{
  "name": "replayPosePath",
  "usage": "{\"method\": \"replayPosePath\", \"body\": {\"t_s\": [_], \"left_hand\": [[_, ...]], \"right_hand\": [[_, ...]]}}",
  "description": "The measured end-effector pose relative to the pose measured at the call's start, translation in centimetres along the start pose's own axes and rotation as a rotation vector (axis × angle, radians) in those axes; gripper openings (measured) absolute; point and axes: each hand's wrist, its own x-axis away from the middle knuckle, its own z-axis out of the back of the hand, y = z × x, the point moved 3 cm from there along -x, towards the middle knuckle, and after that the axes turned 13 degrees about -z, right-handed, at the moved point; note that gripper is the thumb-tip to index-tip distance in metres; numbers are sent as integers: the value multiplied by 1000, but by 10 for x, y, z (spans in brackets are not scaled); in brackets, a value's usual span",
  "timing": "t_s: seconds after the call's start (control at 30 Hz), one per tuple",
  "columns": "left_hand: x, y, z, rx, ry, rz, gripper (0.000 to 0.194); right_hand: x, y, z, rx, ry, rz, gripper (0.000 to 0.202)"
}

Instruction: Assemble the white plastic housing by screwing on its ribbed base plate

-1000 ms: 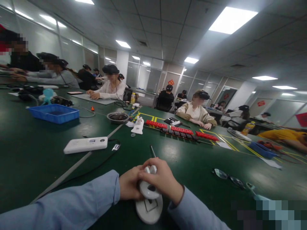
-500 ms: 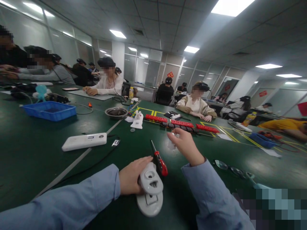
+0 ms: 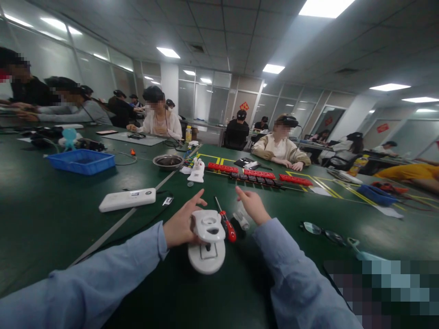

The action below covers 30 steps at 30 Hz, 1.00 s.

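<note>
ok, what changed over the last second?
Right hand took a small white part from the white device, moved it right, past the red screwdriver, and seems to have let go. The device shifted slightly forward. Left hand stays at the device; blue tray unmoved.

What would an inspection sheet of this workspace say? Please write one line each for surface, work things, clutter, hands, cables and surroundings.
Surface: green tabletop, crossed by a grey strip.
Work things: white device with an oval base; red-handled screwdriver beside it; small white part right of the screwdriver.
Clutter: blue tray, slim white box, eyeglasses, red blocks.
Hands: left hand against the white device; right hand by the small white part, contact unclear.
Cables: tagged black cable near the slim white box.
Surroundings: people seated beyond; ceiling lights on.
</note>
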Motion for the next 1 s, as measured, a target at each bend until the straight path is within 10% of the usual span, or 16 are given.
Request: {"method": "replayPosePath", "body": {"t_s": [0.2, 0.27, 0.4, 0.5, 0.6, 0.67, 1.0], "left_hand": [[-32, 17, 18, 106, 5, -107, 115], [-37, 14, 19, 184, 46, -80, 107], [-32, 7, 18, 559, 470, -2, 83], [-23, 2, -2, 1072, 780, 377, 76], [-28, 7, -35, 1538, 715, 706, 80], [-39, 8, -49, 1662, 707, 666, 66], [-47, -13, -67, 1488, 857, 697, 25]], "right_hand": [[45, -27, -51, -693, -991, -75, 56], [50, -37, -58, -1006, -1140, -90, 45], [34, -44, -48, -1252, -791, -26, 34], [16, -45, -36, -1337, -498, 45, 37], [3, -41, -31, -1343, -227, 110, 39], [0, -38, -31, -1285, -112, 155, 40], [1, -28, -39, -1077, 56, 229, 40]]}}
